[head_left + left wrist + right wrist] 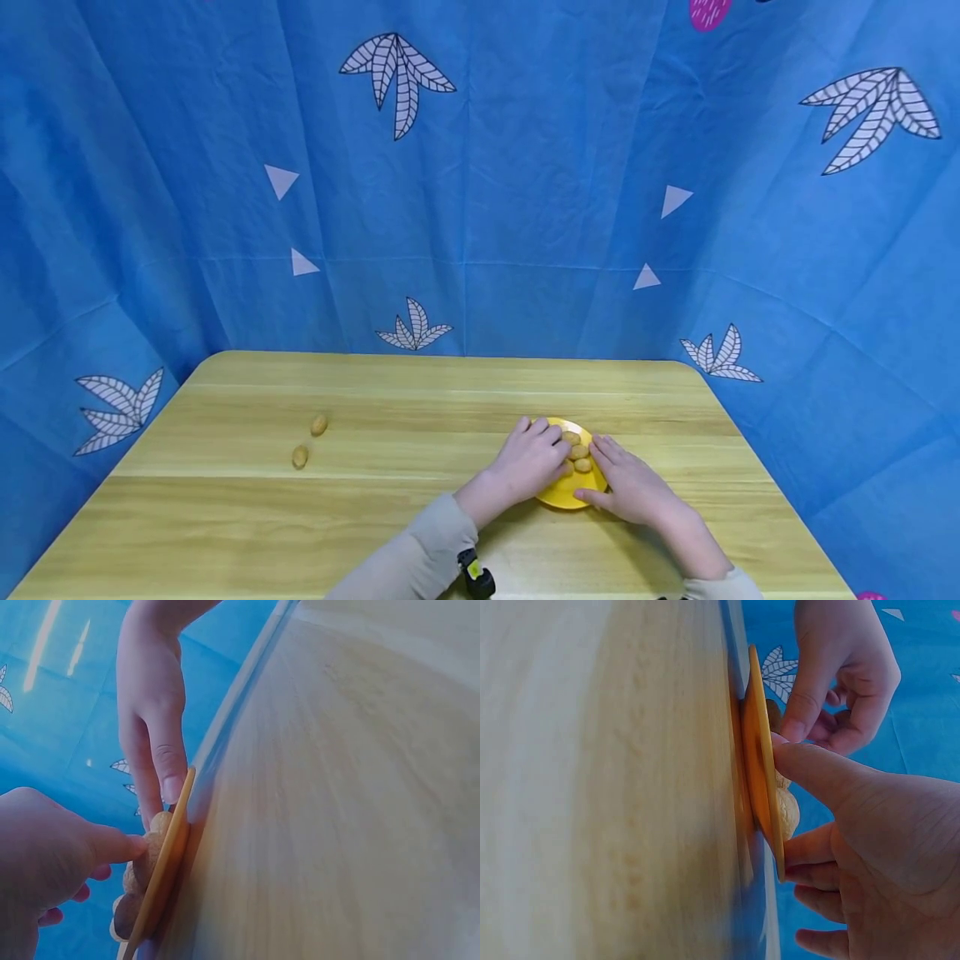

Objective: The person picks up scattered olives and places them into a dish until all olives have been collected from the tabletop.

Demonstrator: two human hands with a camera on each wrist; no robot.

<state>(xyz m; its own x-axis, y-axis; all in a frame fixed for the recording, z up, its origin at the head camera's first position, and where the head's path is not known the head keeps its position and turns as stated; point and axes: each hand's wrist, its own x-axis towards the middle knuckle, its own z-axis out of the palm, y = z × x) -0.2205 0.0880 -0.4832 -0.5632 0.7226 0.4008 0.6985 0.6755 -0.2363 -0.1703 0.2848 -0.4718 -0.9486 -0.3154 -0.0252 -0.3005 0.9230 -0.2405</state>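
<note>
A yellow plate (558,497) lies on the table toward the right, bearing several walnuts (582,465). Over its left side bends my left hand (528,462), its thumb and fingers around a walnut (145,859) on the plate; the fingertips behind that nut are partly hidden. My right hand (637,487) rests at the plate's right rim, fingers extended and thumb spread apart. In the right wrist view the right thumb (817,769) reaches over the plate's upper side, while the fingertips meet the rim lower down.
Two more walnuts, one farther back (318,425) and one nearer (300,457), lie on the left part of the wooden table (225,525). A blue patterned cloth (525,208) hangs behind the table and along its sides.
</note>
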